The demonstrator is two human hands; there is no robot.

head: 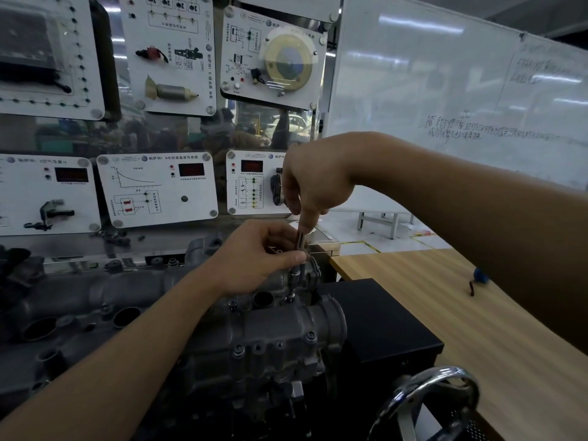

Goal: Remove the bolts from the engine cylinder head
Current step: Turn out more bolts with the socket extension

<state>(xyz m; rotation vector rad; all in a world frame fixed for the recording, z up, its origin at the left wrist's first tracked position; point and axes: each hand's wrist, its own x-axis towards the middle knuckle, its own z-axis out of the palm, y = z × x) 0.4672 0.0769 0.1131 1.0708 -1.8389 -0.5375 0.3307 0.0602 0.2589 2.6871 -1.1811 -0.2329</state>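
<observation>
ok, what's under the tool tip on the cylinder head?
The tool, gripped by left hand and right hand, meets the cylinder head beside an open round bore. Whatever sits under its tip is covered; cannot tell.

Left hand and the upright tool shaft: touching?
Touching. The head view shows the left hand pinching the tool shaft between thumb and fingers, with no gap. The right hand grips its top.
</observation>
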